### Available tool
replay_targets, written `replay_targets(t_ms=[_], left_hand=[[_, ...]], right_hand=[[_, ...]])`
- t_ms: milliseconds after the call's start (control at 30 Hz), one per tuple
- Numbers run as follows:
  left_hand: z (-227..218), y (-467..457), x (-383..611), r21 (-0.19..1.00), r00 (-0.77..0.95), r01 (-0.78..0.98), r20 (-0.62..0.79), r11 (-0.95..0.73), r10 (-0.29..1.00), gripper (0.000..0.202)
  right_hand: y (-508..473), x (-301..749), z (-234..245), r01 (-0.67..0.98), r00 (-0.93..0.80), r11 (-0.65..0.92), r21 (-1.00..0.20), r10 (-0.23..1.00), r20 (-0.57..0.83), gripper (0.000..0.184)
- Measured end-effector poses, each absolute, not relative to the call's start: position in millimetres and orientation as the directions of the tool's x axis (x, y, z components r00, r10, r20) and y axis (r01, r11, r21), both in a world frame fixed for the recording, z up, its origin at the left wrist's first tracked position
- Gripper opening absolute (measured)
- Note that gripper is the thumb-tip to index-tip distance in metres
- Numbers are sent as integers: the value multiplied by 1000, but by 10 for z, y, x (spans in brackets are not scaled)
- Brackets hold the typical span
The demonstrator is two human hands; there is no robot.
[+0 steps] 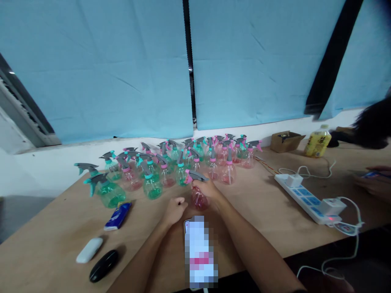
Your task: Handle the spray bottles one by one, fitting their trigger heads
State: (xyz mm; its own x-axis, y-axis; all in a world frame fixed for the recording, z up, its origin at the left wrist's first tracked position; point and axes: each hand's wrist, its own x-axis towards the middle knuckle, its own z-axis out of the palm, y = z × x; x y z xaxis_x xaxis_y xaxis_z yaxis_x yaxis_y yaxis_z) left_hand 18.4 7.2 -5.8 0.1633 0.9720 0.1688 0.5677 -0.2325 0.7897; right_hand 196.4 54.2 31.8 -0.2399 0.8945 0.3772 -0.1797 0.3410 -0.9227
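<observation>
My right hand (209, 189) is wrapped round the neck of a pink see-through spray bottle (200, 202), just under its grey and pink trigger head. The bottle is upright, its base at or close to the table. Left of it, my left hand (175, 211) is closed with curled fingers, apart from the bottle; what it holds, if anything, I cannot make out. Behind both hands, many spray bottles stand in a crowded group, among them a green spray bottle (152, 188) and a pink spray bottle (228, 175). A phone (198, 248) with a blurred screen lies between my forearms.
On the left of the table lie a blue packet (118, 216), a white case (89, 250) and a black case (104, 266). To the right are a power strip (305, 199) with cables, a cardboard box (285, 142), a yellow bottle (318, 141) and another person's hand (374, 183).
</observation>
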Motion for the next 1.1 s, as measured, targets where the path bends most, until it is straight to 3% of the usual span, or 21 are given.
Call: replay_targets(t_ms=[467,733,900,1000,1100], left_hand=[[-48,47,225,858,149,475,141,-195,979,46],[-86,73,215,888,213,394,163,-237,963,40],[-101,76,210,902,227,362,158,-234,961,34],[-88,65,216,914,216,330,168,-234,962,33],[-43,25,237,927,221,297,167,-230,961,35]], right_hand=[[527,1939,271,-155,-221,311,-938,914,340,6],[535,1896,275,-191,-164,251,-949,945,283,3],[480,1887,248,-129,-104,397,-909,906,410,10],[401,1884,256,-65,13,557,-828,830,558,30],[333,1886,259,34,104,662,-749,743,661,32]])
